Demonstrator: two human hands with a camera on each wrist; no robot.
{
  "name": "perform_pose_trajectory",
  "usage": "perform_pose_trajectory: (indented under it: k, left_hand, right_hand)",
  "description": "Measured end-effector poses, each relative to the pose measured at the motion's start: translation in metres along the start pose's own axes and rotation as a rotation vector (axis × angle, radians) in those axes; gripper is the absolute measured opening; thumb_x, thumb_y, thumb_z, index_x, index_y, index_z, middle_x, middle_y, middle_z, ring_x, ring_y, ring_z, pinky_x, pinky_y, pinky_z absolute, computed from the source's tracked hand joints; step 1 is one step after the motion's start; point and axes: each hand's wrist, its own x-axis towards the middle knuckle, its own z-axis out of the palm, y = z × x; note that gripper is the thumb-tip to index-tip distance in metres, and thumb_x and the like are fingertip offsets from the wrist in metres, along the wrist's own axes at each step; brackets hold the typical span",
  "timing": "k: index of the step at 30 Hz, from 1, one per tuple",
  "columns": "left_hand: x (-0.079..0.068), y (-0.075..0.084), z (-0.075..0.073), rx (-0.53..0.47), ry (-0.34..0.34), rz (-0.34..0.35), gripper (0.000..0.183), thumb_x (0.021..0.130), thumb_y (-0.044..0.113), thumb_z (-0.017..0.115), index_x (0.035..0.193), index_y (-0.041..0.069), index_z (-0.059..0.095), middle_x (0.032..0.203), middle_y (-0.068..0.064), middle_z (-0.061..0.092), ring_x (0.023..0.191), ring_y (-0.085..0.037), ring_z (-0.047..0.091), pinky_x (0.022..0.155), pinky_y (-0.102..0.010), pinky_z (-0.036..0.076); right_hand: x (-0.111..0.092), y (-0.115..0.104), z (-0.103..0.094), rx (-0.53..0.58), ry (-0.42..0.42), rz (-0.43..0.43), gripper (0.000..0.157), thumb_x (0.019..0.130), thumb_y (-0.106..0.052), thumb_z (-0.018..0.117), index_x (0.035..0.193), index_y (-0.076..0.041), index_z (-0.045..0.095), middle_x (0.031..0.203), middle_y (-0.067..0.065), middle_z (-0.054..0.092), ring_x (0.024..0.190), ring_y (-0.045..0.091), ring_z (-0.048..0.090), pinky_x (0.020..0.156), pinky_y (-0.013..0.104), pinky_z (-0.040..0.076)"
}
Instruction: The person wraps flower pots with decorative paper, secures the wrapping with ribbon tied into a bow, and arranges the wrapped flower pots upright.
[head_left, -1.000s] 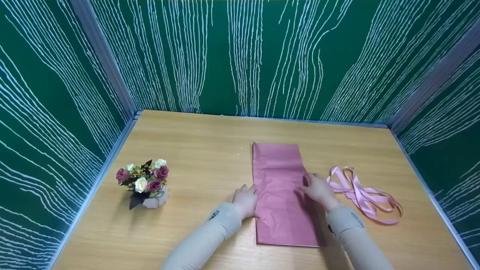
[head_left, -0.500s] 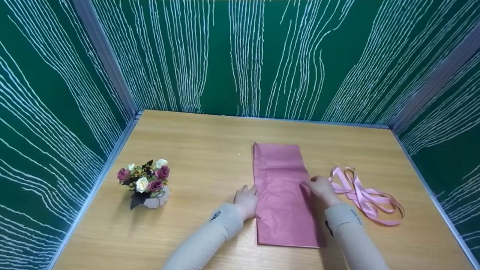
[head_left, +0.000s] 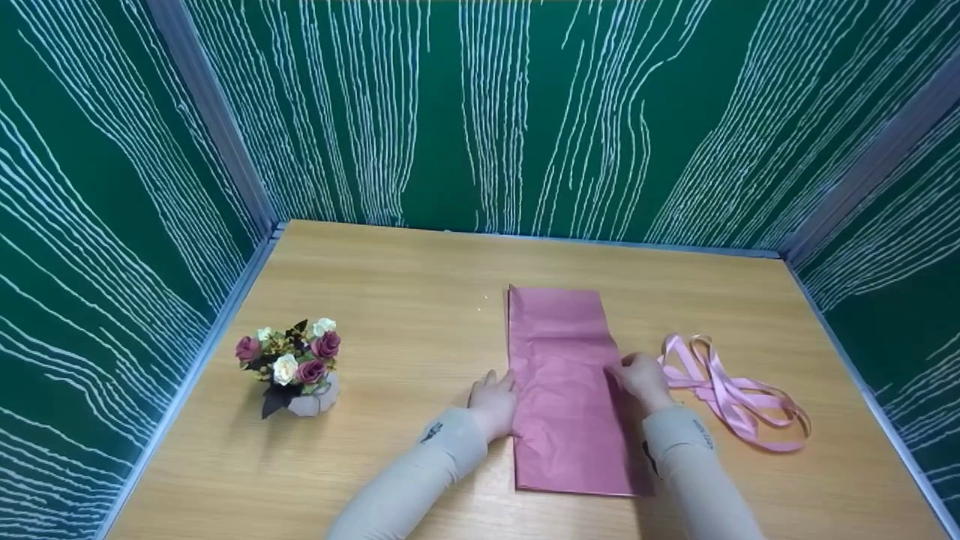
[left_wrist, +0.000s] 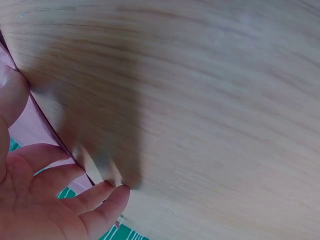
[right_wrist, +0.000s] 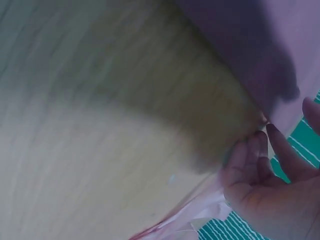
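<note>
A long rectangle of folded pink paper (head_left: 564, 420), slightly creased, lies flat on the wooden table. Along its left edge rests my left hand (head_left: 493, 406), fingers spread and lightly bent; in the left wrist view the fingertips (left_wrist: 119, 194) touch the tabletop and the paper's edge. My right hand (head_left: 643, 381) is at the opposite edge. In the right wrist view its index fingertip (right_wrist: 272, 131) meets the paper's edge, the thumb stands apart from it, and the other fingers are loosely bent.
A loose bundle of pink ribbon (head_left: 731, 397) lies right of the paper. On the left side of the table (head_left: 390, 300) stands a small pot of artificial flowers (head_left: 296, 367). Green panels with white lines (head_left: 435, 112) enclose the table at the back and sides.
My right hand has moved slightly right and down, from over the paper to its right edge. The left hand stays at the left edge.
</note>
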Motion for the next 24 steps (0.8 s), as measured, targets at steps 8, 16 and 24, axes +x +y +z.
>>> perform_pose_trajectory:
  k: [8,16,24]
  left_hand:
    - [0.0007,-0.0004,0.0025,-0.003,0.018,0.003,0.085,0.072,0.05,0.072,0.141,0.011,0.043,0.152,-0.002,0.035,0.137,-0.033,0.034,0.107,-0.042,0.036]
    - [0.0007,0.0005,0.0057,-0.007,0.038,0.011,0.08,0.074,0.047,0.07,0.141,0.011,0.045,0.151,-0.002,0.036,0.135,-0.034,0.036,0.106,-0.043,0.038]
    - [0.0009,-0.0014,0.0049,0.026,0.027,0.021,0.084,0.072,0.052,0.07,0.141,0.011,0.045,0.151,-0.003,0.035,0.135,-0.034,0.036,0.105,-0.043,0.039]
  right_hand:
    - [0.0018,0.0015,0.0025,-0.061,0.019,0.034,0.036,0.085,-0.025,0.063,0.097,0.009,0.061,0.087,0.022,0.064,0.078,0.032,0.06,0.073,0.045,0.048]
    - [0.0012,0.0004,0.0033,-0.057,-0.001,0.078,0.034,0.084,-0.025,0.065,0.096,0.005,0.058,0.084,0.018,0.061,0.078,0.03,0.057,0.071,0.045,0.047]
    - [0.0039,0.0014,0.0043,-0.081,0.012,0.041,0.032,0.08,-0.023,0.067,0.092,0.005,0.057,0.084,0.019,0.061,0.078,0.032,0.057,0.07,0.044,0.046]
